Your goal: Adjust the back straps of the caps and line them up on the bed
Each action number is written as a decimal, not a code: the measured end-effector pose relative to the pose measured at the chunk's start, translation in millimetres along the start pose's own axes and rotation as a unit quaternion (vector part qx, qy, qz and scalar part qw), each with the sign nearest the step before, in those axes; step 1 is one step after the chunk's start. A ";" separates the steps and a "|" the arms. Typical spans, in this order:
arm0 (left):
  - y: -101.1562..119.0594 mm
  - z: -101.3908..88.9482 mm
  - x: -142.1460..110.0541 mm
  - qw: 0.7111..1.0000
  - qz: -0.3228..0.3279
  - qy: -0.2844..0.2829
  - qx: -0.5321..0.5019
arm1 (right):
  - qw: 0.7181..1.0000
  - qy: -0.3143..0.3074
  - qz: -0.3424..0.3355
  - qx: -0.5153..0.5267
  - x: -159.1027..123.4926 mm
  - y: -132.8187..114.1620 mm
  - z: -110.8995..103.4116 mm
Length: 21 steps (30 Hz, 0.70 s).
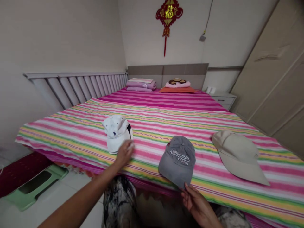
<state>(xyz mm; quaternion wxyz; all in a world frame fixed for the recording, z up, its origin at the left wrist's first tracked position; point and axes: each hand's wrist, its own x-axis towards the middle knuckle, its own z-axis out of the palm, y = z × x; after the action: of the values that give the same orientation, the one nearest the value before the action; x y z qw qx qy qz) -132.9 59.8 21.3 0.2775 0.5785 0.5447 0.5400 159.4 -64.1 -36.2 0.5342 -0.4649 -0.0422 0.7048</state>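
The left hand (124, 154) reaches across the striped sheet of the bed (152, 117), its fingers (130, 146) bunched against the lower right side of a white baseball cap (117, 134); they are slightly blurred, so whether they are clenched on the cap or only touching it cannot be told. The right hand (198, 202) sits at the bed's near edge, with its fingers spread at the brim of a grey baseball cap (177, 161); whether they grip that brim cannot be told either. The white cap sits on its crown's side, creased and soft, with a small navy logo (114, 133) showing; the grey cap lies flat between the white one and a beige cap (238, 155), its crown bearing embroidered script lettering (177, 155). These crowns look soft enough to dent, so contact at the brim or lower edge seems the surest way to handle them; the grey brim faces the person. Folded pink bedding (141, 85) lies at the far end of the bed; a green plastic stool (30, 186) stands on the floor.
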 end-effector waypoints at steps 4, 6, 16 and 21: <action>5.2 60.4 -75.9 0.847 -0.344 -0.301 -0.270 | 0.998 -0.057 0.002 0.029 -11.6 5.3 16.7; 9.0 78.3 -91.7 0.767 -0.413 -0.320 -0.372 | 0.997 -0.069 0.019 0.019 -18.3 11.1 21.0; 81.9 33.0 31.1 0.824 -0.216 -0.162 -0.498 | 0.988 -0.122 0.084 -0.047 -16.3 25.8 -4.5; 117.5 -44.1 104.5 0.831 -0.103 0.048 -0.544 | 0.990 -0.100 0.094 -0.036 -2.2 25.7 -25.8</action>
<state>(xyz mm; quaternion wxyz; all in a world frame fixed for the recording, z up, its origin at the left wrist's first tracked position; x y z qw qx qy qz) -153.4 115.5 173.4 0.5750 0.2483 0.2316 0.7444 159.1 -88.1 -63.7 0.4413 -0.4130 -0.0767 0.7930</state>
